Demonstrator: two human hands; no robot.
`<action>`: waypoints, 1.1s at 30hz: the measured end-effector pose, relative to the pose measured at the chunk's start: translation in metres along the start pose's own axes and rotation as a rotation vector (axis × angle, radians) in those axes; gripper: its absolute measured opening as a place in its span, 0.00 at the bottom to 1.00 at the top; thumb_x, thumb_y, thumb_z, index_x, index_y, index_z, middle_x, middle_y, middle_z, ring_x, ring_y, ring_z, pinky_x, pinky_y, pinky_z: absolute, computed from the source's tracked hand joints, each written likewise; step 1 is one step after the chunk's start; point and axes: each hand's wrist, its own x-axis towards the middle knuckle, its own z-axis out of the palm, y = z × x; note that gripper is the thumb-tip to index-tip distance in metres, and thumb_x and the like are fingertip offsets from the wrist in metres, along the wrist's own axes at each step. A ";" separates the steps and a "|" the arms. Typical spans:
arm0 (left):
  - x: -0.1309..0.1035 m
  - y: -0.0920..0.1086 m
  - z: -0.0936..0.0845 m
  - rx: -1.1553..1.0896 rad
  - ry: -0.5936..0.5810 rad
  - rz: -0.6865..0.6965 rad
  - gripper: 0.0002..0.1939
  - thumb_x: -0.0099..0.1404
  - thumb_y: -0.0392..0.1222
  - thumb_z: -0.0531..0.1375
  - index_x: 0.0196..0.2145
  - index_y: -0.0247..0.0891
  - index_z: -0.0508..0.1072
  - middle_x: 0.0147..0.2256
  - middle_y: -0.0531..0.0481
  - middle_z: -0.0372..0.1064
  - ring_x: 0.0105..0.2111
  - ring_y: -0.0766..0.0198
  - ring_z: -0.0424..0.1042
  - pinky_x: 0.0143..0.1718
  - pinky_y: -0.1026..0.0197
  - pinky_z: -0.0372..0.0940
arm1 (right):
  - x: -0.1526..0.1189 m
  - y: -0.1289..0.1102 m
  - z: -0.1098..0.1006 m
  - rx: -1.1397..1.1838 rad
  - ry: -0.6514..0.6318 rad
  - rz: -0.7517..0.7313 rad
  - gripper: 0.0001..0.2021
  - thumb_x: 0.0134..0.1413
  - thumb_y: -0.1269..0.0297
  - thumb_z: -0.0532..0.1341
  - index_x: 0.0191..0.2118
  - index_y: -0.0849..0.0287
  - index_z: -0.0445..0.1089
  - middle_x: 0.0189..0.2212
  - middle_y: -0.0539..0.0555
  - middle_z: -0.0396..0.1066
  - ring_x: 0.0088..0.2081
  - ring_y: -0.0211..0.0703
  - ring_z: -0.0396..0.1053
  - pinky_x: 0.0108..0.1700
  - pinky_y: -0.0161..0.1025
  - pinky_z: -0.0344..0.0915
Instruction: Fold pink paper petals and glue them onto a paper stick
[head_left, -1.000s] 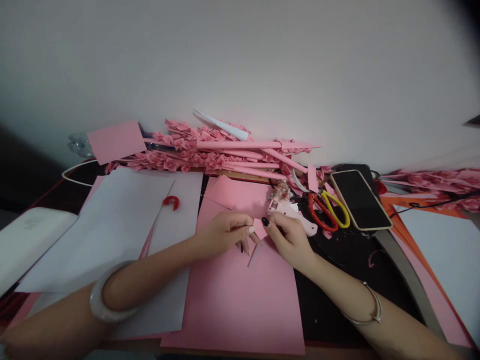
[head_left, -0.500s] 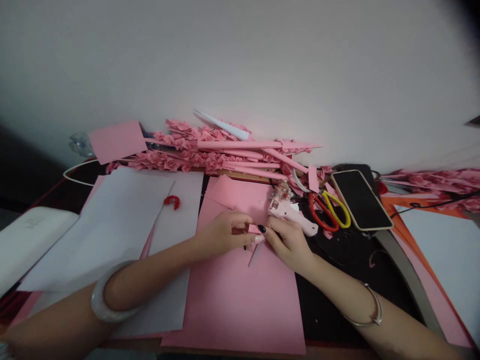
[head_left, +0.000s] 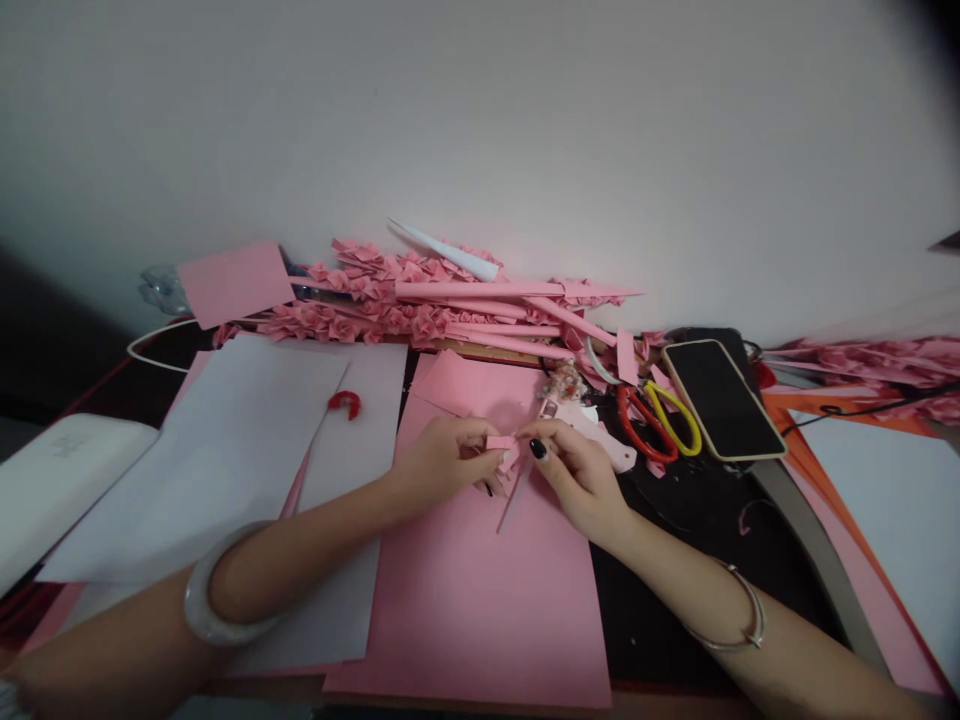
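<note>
My left hand (head_left: 450, 458) pinches a small folded piece of pink paper (head_left: 499, 442) above a large pink sheet (head_left: 487, 610). Close by on the right, my right hand (head_left: 574, 470) has its thumb and fingertips pressed together at the paper's right edge. A thin pale strip (head_left: 512, 505) lies slantwise on the pink sheet beneath the hands. Behind my right hand rests a pink glue gun (head_left: 600, 435), partly covered by it. Red-handled scissors (head_left: 643, 424) and a yellow handle (head_left: 675, 418) are to its right.
Pink paper flowers with rolled stems (head_left: 480, 290) are heaped along the wall. White sheets (head_left: 210, 450) with a red curved piece (head_left: 345, 402) lie left, beside a white box-shaped device (head_left: 67, 480). A phone (head_left: 724, 398) and orange and white paper (head_left: 885, 500) are right.
The paper piece has turned and shows more between my hands. My right thumb has drawn back a little to the right, and the left hand has shifted slightly up.
</note>
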 end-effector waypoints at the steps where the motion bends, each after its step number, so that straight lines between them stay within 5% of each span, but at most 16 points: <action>1: 0.000 0.000 0.000 0.001 0.001 0.004 0.07 0.60 0.38 0.57 0.27 0.32 0.70 0.23 0.50 0.72 0.23 0.66 0.74 0.27 0.66 0.70 | 0.000 -0.001 0.000 -0.001 0.002 0.000 0.07 0.61 0.66 0.51 0.40 0.60 0.64 0.18 0.43 0.51 0.19 0.34 0.51 0.23 0.33 0.49; 27: -0.001 0.000 0.001 -0.077 -0.068 -0.004 0.07 0.60 0.36 0.57 0.24 0.33 0.67 0.24 0.50 0.73 0.26 0.67 0.74 0.30 0.64 0.70 | -0.003 0.003 -0.001 0.158 -0.141 0.025 0.10 0.60 0.63 0.52 0.43 0.60 0.65 0.18 0.43 0.46 0.18 0.33 0.47 0.20 0.32 0.47; 33: 0.000 0.000 0.000 -0.116 -0.099 -0.040 0.13 0.57 0.35 0.60 0.19 0.36 0.59 0.22 0.52 0.73 0.25 0.66 0.75 0.28 0.66 0.69 | -0.001 0.003 -0.001 0.212 -0.198 0.083 0.13 0.58 0.56 0.54 0.43 0.58 0.67 0.18 0.48 0.61 0.20 0.38 0.59 0.22 0.34 0.56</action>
